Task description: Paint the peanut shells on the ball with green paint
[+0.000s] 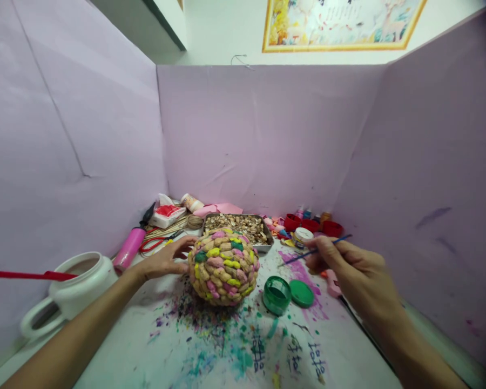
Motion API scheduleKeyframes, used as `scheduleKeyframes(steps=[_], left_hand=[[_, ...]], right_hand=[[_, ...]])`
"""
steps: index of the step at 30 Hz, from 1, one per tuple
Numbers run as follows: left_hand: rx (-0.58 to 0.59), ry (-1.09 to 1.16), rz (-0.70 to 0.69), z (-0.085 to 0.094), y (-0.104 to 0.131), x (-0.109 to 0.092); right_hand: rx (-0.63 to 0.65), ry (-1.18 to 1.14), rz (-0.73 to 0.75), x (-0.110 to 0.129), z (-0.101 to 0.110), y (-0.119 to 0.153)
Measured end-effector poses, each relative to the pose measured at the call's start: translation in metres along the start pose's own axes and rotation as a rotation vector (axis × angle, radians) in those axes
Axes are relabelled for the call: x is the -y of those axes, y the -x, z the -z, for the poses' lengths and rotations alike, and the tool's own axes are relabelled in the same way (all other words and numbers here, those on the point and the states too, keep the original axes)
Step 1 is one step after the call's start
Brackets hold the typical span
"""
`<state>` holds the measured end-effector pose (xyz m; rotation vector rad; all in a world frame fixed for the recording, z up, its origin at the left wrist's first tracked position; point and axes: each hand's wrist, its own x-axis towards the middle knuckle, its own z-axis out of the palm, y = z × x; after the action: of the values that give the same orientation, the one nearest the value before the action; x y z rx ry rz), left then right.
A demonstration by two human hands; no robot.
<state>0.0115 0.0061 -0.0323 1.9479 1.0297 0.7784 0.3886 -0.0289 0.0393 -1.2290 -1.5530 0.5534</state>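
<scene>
— Visibility first: what can't you make out?

— On my feed, the peanut-shell ball [223, 267] covers the front left of the metal tray [263, 248] of shells, and its own far side is out of my sight. The framed poster [344, 24] is cut off by the top edge. Small things at the back right, around the red cups [332, 229], crowd together too much for me to sort. The blue paintbrush [334, 241] has a tip too thin for me to say whether it carries paint.

— And the hands?

— I see the left hand [168, 259] partly open, thumb and fingers curved apart against the ball's left side; some fingertips are hard to tell from the shells. The right hand [354, 270] is closed narrow, pinching the paintbrush between thumb and fingers; the lower fingers are mostly hidden from me.

— Where does the ball sit?

— Mid-view on the paint-spattered counter [178, 356], in front of the tray. Just beside it I have the green paint jar [276, 296], uncovered, with the green lid [302, 293] next to that. The brush tip points left, above and behind the jar, apart from the ball.
</scene>
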Motion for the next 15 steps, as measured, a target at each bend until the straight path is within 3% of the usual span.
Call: scheduleKeyframes(steps=[3, 10, 15], left_hand=[[0.0, -0.041, -0.012, -0.002, -0.001, -0.003], [-0.022, -0.196, -0.019, -0.002, -0.003, -0.01], [-0.039, -0.249, -0.034, -0.004, -0.005, -0.01]], right_hand=[[0.094, 0.159, -0.008, -0.005, 0.004, -0.003], [0.468, 0.505, 0.015, -0.017, -0.023, -0.003], [0.472, 0.556, 0.005, -0.017, -0.023, -0.003]])
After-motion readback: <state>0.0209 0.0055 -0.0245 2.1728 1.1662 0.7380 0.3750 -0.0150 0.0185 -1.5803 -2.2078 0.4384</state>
